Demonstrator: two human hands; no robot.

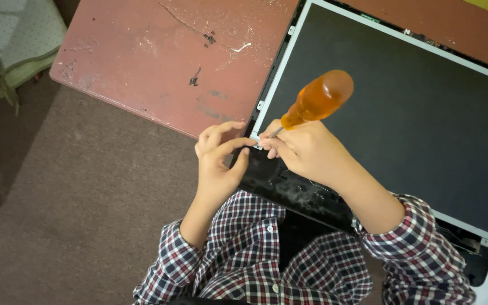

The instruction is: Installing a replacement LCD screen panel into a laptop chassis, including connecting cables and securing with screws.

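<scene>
- The right hand (pixel 306 151) is closed around the thin metal shaft of a screwdriver (pixel 316 101), gripping low, just under its orange translucent handle
- The screwdriver's long axis runs from the handle, up at about 1 o'clock from the knuckles, down toward 7 o'clock, where the tip meets the near left corner of the display panel (pixel 402 107)
- The left hand (pixel 217 161) sits just to the 9 o'clock side of that same corner, forefinger stretched across toward the tip and thumb raised below it, the other fingers curled in; it pinches narrowly, and whether anything small lies between those fingertips cannot be told
- Both hands are close to the corner and nearly touch one another; the right one carries the tool, the left one only steadies beside it
- The dark panel in its pale metal frame lies flat, running off from the corner toward 2 o'clock, partly over a worn red table (pixel 159 62) and partly over a black shell (pixel 289 189) that shows under its near edge
- The tool's tip, and whatever it bears on, is hidden behind the right hand's fingers
- The panel's far right end is cut off by the picture's edge, and the checked shirt sleeves (pixel 419 248) cover the lower part of the black shell
- A pale green cloth (pixel 21 39) lies on the brown floor at 10 o'clock, well apart
</scene>
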